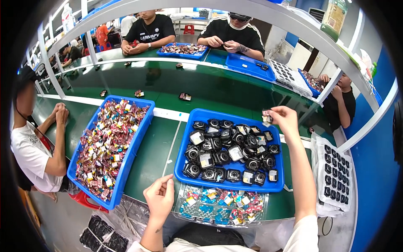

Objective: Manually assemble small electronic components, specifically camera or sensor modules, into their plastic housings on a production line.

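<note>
My right hand is raised at the far right corner of a blue tray, at the edge of the green conveyor. Its thumb and fingers pinch a small electronic module, dark and reddish with a whitish part. Many black watch cases lie jumbled in that blue tray, some showing round dials, others pale square faces. Just off the tray's near left corner is my left hand, its fingers curled in with nothing visible in them. Between my arms, a clear blister tray holds red, blue and yellow modules.
Another blue tray, heaped with small modules, stands at left beside a seated person. Scattered pieces ride the green conveyor. Across it, co-workers sit at blue trays. White trays of black cases are stacked at right. A white frame arches overhead.
</note>
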`<state>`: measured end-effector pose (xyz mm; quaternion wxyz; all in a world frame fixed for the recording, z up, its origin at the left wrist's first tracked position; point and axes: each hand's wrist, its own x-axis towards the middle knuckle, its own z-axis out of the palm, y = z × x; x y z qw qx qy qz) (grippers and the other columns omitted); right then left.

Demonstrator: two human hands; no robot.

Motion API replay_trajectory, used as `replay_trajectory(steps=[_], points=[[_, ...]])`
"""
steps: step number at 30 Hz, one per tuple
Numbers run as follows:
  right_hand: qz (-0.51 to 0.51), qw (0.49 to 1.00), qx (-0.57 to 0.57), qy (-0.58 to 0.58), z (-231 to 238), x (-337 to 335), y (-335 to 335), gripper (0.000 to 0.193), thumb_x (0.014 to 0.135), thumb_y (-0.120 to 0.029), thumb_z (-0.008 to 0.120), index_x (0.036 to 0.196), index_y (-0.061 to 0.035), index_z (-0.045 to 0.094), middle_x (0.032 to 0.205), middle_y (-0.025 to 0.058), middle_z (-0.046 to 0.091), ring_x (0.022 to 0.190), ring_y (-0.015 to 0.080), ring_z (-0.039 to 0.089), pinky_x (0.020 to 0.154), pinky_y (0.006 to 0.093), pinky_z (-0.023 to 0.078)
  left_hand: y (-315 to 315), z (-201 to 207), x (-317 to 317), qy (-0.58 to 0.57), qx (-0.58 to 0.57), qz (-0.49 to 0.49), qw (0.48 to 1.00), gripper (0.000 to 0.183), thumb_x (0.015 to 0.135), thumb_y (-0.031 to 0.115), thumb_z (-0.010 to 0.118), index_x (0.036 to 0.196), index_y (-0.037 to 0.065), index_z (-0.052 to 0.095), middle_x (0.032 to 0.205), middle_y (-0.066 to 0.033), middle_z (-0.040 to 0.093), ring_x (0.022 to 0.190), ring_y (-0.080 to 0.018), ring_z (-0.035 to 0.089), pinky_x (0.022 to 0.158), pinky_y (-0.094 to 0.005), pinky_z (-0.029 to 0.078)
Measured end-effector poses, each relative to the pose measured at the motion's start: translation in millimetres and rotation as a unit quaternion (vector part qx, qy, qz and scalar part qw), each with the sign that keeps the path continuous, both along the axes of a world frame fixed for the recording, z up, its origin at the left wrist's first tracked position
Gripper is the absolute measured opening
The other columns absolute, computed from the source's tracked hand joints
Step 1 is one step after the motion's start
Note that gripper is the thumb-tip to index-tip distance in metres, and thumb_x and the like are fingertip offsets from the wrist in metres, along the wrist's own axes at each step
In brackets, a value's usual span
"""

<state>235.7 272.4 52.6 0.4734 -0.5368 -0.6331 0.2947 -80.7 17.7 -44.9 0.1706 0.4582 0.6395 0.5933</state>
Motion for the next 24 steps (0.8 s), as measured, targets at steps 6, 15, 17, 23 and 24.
replay_trajectory(steps=[6,15,17,23,24], points=[[-0.022,0.979,-0.181,-0.087,-48.6,-11.9,104.3,0.017,0.074,-0.008,0.07,0.085,0.0046,0.069,0.077,0.0117,0.068,0.063,0.0154,0.066,0.058,0.0281,0.058,-6.3,1.9,-1.9,-0.094,0.013,0.019,0.995,0.012,0.087,0.0,0.061,0.097,-0.003,0.065,0.06,0.002,0.056,0.051,0.0007,0.047,0.046,-0.0158,0.034],[0.073,0.964,0.092,-0.24,-7.2,-24.0,15.9,0.025,0.079,-0.018,0.067,0.098,-0.001,0.068,0.087,0.0123,0.07,0.08,0.0203,0.066,0.075,0.0335,0.052,3.8,-1.5,-4.3,-0.063,-0.005,0.007,0.998,0.011,0.09,0.005,0.06,0.094,-0.004,0.065,0.067,0.0019,0.057,0.057,-0.0036,0.051,0.052,-0.0174,0.039],[0.177,0.966,0.076,-0.171,8.1,-49.8,-62.4,0.021,0.081,-0.016,0.066,0.096,-0.0012,0.068,0.087,0.0125,0.069,0.074,0.02,0.066,0.07,0.0311,0.053,-0.7,-3.2,-6.8,-0.053,0.0,0.012,0.999,0.011,0.091,0.005,0.06,0.094,-0.003,0.065,0.067,0.0022,0.057,0.056,-0.0027,0.05,0.051,-0.0167,0.038],[0.275,0.897,0.195,-0.285,-23.8,-61.7,-195.6,0.011,0.076,-0.013,0.073,0.08,-0.0041,0.069,0.069,0.0076,0.064,0.059,0.0209,0.062,0.053,0.0293,0.05,-2.4,-3.9,1.9,0.008,-0.015,-0.008,1.0,0.009,0.09,0.004,0.061,0.095,-0.003,0.065,0.067,0.004,0.056,0.057,-0.0006,0.048,0.05,-0.015,0.035],[0.256,0.898,0.206,-0.293,-28.7,-63.3,-203.8,0.012,0.075,-0.015,0.074,0.079,-0.0044,0.069,0.066,0.0069,0.062,0.057,0.0216,0.061,0.051,0.0302,0.049,-2.4,-3.0,3.4,0.011,-0.013,-0.018,1.0,0.009,0.089,0.003,0.061,0.095,-0.002,0.065,0.067,0.0044,0.055,0.057,-0.0004,0.048,0.05,-0.0149,0.034]])
